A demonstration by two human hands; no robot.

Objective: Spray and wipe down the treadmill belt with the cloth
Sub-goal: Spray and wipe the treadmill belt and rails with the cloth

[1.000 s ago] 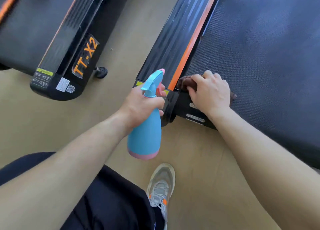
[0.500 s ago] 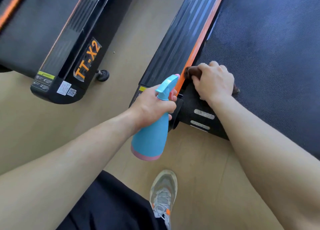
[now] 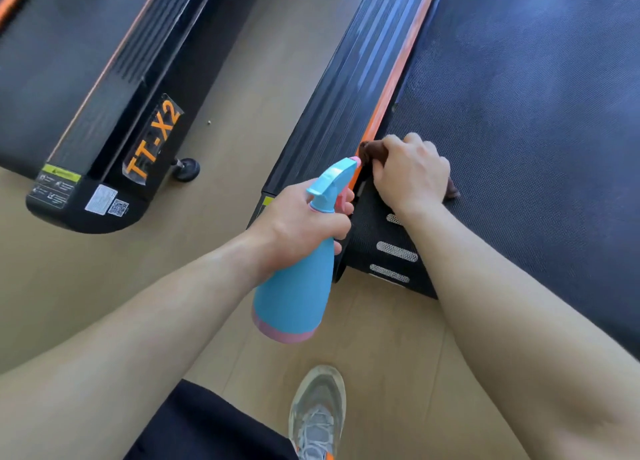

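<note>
The treadmill belt (image 3: 536, 113) was a dark, finely textured surface lying flat, bordered along its left edge by an orange strip (image 3: 398, 75). The cloth (image 3: 369, 148) was dark brown and bunched, resting on the belt's left edge against the orange strip near the rear end, mostly covered by the right hand (image 3: 412, 175) gripping it, with small portions showing on either side of the hand. The spray bottle (image 3: 294, 286), light blue with a pink base band and pink nozzle tip, was held tilted in the left hand (image 3: 298, 227) just beside the treadmill's rear corner, nozzle close to the cloth.
</note>
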